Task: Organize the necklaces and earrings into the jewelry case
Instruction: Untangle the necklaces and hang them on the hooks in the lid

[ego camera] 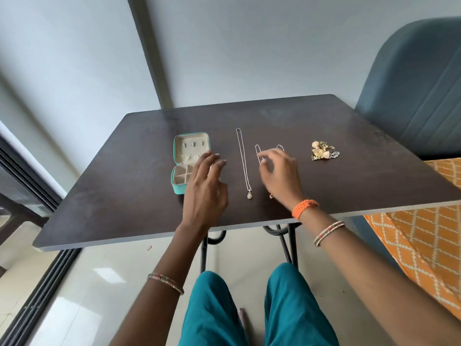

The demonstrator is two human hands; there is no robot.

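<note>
A small teal jewelry case (pixel 180 163) lies open on the dark table (pixel 349 176), its cream lid and divided tray showing. My left hand (pixel 205 188) hovers with straight fingers over the case's right edge, holding nothing. A long thin necklace (pixel 243 162) with a pendant lies straight between my hands. Two shorter necklaces lie to its right, one necklace (pixel 257 153) and another necklace (pixel 280 147), both partly covered by my right hand (pixel 280 174), whose relaxed fingers hang just above them. A pile of gold earrings (pixel 323 151) sits further right.
A blue-grey padded chair (pixel 414 91) stands at the table's far right corner. An orange patterned cloth (pixel 419 236) lies to the right, below table level. The table's front edge runs just over my knees. A dark sliding-door frame (pixel 30 186) is on the left.
</note>
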